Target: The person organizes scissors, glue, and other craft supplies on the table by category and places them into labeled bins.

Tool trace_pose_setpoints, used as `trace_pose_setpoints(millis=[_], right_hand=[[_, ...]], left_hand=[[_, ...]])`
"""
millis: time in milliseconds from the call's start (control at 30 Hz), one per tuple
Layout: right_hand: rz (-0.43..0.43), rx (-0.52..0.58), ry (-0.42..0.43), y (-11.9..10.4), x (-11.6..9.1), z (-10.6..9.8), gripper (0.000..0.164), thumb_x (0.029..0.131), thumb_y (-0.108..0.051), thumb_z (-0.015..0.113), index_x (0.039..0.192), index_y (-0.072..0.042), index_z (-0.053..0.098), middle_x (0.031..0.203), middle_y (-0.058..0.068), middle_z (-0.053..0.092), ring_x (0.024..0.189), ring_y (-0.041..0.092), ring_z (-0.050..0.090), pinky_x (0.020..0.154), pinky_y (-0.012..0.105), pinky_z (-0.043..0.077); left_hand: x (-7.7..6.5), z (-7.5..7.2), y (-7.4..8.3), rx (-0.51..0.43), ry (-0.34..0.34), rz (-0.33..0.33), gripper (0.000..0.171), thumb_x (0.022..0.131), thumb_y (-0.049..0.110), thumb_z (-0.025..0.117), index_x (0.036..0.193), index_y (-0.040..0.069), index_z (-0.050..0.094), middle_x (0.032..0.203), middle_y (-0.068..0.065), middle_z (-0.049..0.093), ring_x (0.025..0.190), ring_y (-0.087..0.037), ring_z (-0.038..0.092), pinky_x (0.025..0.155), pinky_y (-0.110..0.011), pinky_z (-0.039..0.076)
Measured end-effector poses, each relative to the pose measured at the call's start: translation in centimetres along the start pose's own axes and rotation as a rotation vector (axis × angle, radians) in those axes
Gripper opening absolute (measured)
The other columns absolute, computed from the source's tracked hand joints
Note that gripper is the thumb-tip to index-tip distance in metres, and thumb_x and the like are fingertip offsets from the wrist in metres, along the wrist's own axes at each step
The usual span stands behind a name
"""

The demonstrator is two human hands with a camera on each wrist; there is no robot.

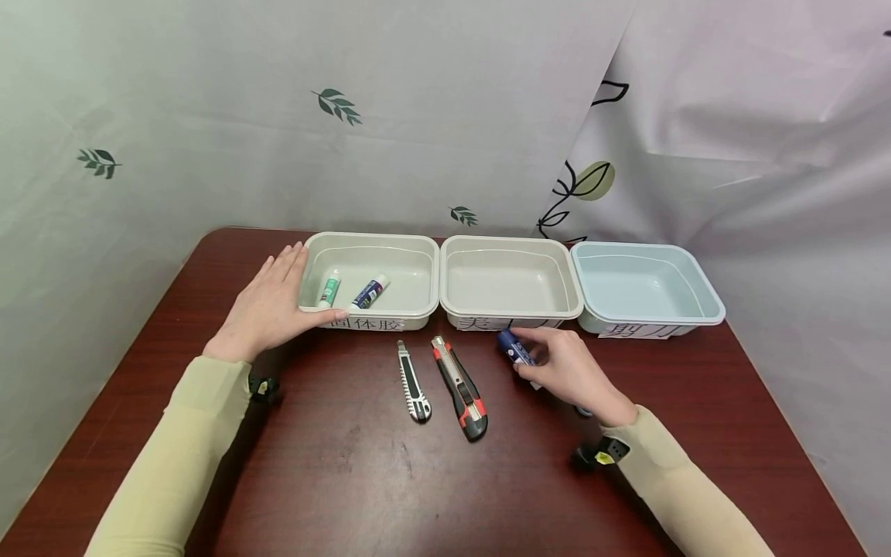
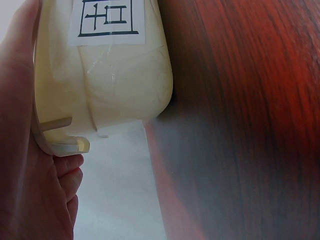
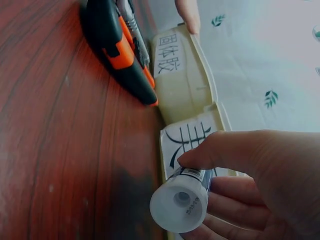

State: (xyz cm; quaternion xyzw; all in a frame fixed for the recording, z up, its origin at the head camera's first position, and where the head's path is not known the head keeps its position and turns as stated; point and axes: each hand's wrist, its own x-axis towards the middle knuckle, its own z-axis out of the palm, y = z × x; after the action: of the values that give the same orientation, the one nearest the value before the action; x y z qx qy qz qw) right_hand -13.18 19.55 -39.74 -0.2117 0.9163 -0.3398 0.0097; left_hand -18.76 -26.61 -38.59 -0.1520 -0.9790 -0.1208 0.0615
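My right hand (image 1: 574,375) pinches a glue stick (image 1: 517,347) between thumb and fingers, just in front of the middle bin. Its dark blue cap points toward the bins, and its white base (image 3: 175,207) faces the right wrist camera. My left hand (image 1: 267,305) rests on the near left corner of the left cream bin (image 1: 379,237), fingers extended along the side and thumb along the front rim. Inside that bin lie a green glue stick (image 1: 330,291) and a dark blue one (image 1: 369,292). A slim utility knife (image 1: 414,382) and a larger red-and-black one (image 1: 460,391) lie between my hands.
The middle cream bin (image 1: 511,243) and a light blue bin (image 1: 647,316) continue the row to the right. Paper labels with characters are on all three fronts. A small blue object (image 1: 583,411) shows partly under my right wrist. A patterned curtain (image 1: 390,116) hangs behind the table.
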Motion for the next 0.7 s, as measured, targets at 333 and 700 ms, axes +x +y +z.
trace_pose_setpoints(millis=[333,700], right_hand=[[-0.054,0.000,-0.007,-1.3,0.5,0.4,0.048,0.082,-0.011,0.081,0.129,-0.006,0.071,0.092,-0.001,0.072,0.071,0.006,0.066,0.059,0.025,0.054],[-0.107,0.075,-0.038,-2.5,0.9,1.0,0.048,0.084,-0.007,0.079,0.131,-0.003,0.069,0.093,0.000,0.071,0.070,0.004,0.066,0.059,0.025,0.056]], left_hand=[[0.1,0.0,0.0,-0.001,0.005,0.008,0.124,0.082,0.076,0.065,0.158,-0.009,0.017,0.163,-0.028,0.020,0.151,-0.041,0.016,0.124,-0.048,0.008],[0.1,0.0,0.1,-0.006,0.011,0.005,0.124,0.082,0.077,0.065,0.158,-0.010,0.019,0.163,-0.028,0.020,0.151,-0.040,0.017,0.124,-0.049,0.010]])
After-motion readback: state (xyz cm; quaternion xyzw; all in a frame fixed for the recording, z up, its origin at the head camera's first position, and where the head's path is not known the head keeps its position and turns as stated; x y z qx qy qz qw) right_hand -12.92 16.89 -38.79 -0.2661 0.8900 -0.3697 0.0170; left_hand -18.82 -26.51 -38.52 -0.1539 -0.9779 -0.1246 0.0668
